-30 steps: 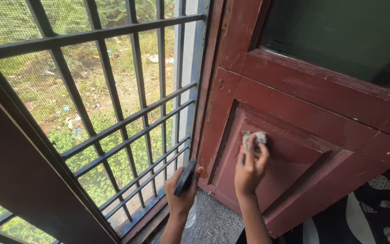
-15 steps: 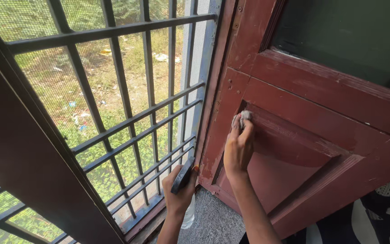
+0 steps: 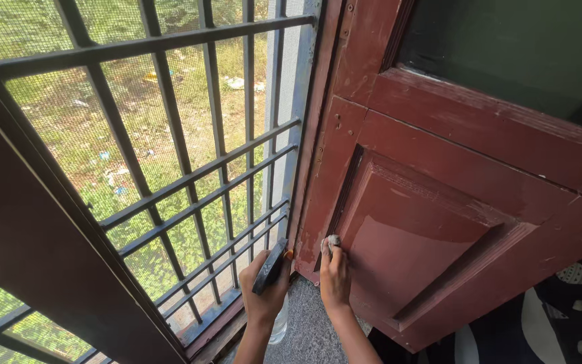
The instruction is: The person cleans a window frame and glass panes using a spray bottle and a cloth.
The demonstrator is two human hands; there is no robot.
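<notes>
As two hands work, one cloth (image 3: 332, 240), one bottle (image 3: 272, 276)

A home, by its worn red wooden door (image 3: 453, 195) (paint chipped), with a barred, meshed window grille (image 3: 170, 155) just left of it overlooking greenery.

You look down at a grey speckled floor (image 3: 311, 330) between a dark barred window grille (image 3: 190, 175) with mesh and a worn red panelled door (image 3: 439, 202). Sunlit grass (image 3: 69, 121) lies outside. A black-and-white patterned cloth (image 3: 560, 317) shows at lower right.
</notes>
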